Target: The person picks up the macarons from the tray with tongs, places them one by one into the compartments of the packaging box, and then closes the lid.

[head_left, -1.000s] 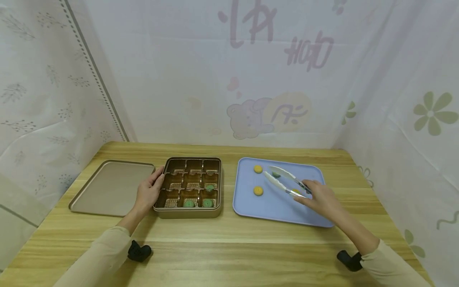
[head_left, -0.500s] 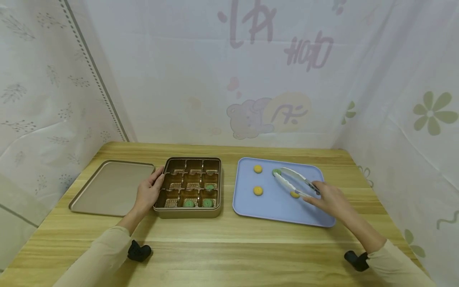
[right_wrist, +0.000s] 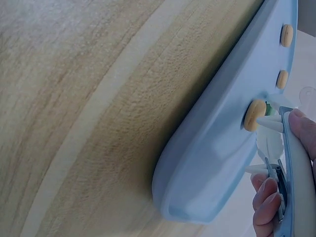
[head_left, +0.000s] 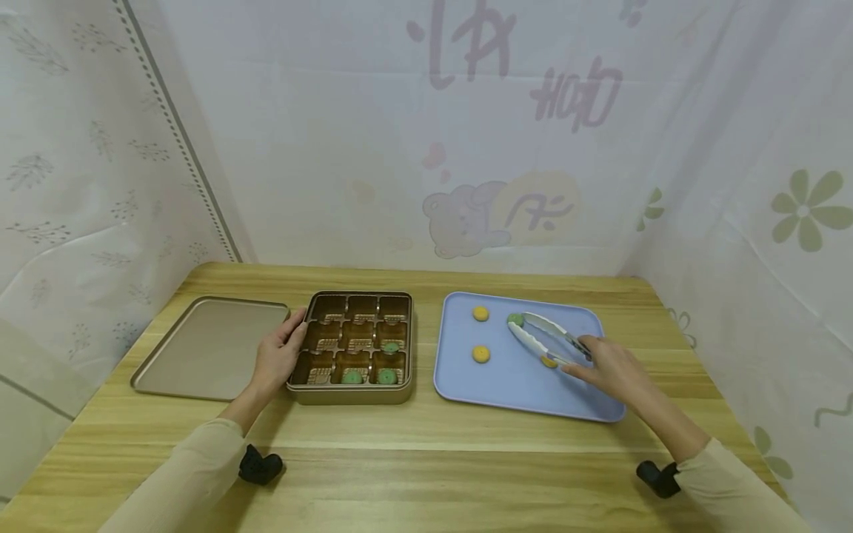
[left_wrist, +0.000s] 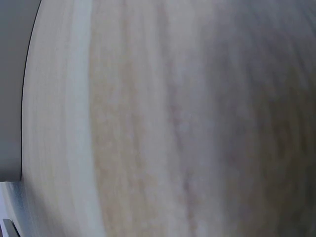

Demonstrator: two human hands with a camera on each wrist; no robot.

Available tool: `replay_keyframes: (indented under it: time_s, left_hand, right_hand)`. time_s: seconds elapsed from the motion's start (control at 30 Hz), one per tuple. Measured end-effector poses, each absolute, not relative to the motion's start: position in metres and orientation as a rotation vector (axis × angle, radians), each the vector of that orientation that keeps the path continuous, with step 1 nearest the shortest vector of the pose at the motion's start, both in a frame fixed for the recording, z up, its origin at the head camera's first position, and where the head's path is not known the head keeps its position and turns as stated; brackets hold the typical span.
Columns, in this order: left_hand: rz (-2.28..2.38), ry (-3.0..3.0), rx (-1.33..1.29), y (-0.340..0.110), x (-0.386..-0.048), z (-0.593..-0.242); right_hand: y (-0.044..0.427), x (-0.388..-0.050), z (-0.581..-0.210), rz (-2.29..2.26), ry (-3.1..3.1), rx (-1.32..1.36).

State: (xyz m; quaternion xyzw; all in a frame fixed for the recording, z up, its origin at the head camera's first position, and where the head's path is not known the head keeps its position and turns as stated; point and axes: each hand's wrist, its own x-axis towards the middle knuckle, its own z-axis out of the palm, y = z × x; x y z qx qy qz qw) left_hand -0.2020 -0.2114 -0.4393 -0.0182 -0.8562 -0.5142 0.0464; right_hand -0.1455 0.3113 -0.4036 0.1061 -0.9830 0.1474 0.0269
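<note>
In the head view my right hand grips white-tipped tongs over the blue tray. The tongs' tips are at either side of a green macaron near the tray's back. One yellow macaron lies under the tongs' near arm, partly covered. Two more yellow macarons, a rear one and a front one, sit at the tray's left. My left hand holds the left side of a gold box with a brown divided insert. Three compartments at its front right hold green macarons.
A flat gold lid lies left of the box, close to my left forearm. Wooden tabletop stretches in front, and a printed curtain hangs behind. The left wrist view shows mostly blurred wood.
My right hand has moved right and the tongs' tips have come together around the green macaron, which shows more clearly. The left hand and box have stayed put.
</note>
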Motion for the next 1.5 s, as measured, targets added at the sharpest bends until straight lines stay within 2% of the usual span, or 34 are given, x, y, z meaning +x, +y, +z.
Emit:
replay_keyframes:
  time_s: [1.5]
  left_hand:
    - [-1.541,-2.635,-0.020,-0.2104,-0.2009,-0.4378]
  right_hand:
    - [0.3104,-0.1449,-0.4090,0.502,-3.002,0.332]
